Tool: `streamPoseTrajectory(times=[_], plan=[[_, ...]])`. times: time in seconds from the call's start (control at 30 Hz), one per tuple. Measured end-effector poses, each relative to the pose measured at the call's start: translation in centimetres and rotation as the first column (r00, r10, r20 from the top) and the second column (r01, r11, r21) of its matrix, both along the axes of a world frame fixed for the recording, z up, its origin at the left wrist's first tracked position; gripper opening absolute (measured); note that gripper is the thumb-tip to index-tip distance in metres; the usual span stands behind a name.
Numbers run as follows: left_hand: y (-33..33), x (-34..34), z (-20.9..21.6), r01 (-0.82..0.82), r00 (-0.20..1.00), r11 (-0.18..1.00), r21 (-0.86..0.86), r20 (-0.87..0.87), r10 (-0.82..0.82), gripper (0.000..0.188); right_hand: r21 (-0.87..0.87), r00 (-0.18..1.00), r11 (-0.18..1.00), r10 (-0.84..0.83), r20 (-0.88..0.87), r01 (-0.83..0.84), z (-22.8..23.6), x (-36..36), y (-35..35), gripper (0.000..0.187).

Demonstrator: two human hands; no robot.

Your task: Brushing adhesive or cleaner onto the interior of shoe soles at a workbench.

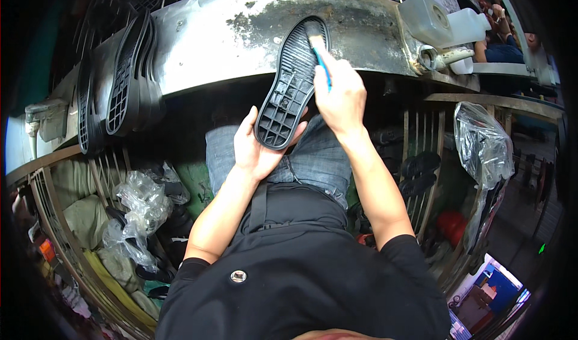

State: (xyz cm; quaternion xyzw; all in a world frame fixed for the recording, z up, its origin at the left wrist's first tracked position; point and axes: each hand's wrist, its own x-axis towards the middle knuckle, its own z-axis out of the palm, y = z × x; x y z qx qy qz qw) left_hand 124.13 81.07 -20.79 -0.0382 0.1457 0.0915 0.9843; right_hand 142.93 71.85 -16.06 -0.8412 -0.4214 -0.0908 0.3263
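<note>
My left hand (257, 150) grips the heel end of a black rubber shoe sole (286, 93), thumb along one edge and fingers beneath. The sole's inner face is up, with a grid of hollows at the heel and fine ribs toward the toe. Its toe end reaches over the near edge of the metal table. In my right hand (342, 96) is a brush (319, 48) with a blue handle, closed in the fingers. The brush's pale bristles touch the ribbed face close to the toe.
Several black soles (129, 78) stand on edge at the table's left. The stained metal table (205, 39) spans the front. Plastic containers (430, 21) and a white-handled cup (428, 57) sit at its right end. Clear plastic bags (144, 204) lie low on the left; another bag (481, 141) hangs right.
</note>
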Motion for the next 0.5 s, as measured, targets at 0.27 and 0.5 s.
streamPoseTrajectory(times=[0.27, 0.5], plan=[[-0.3, -0.1, -1.5, -0.002, 0.998, 0.999, 0.043, -0.066, 0.005, 0.066, -0.120, 0.994, 0.987, 0.098, -0.056, -0.104, 0.1, -7.3, -3.9, 0.059], [0.0, 0.2, -0.7, -0.002, 0.999, 0.999, 0.038, -0.043, 0.004, 0.070, -0.077, 0.878, 0.978, 0.138, -0.458, -0.194, 3.5, -10.8, -6.9, 0.049]])
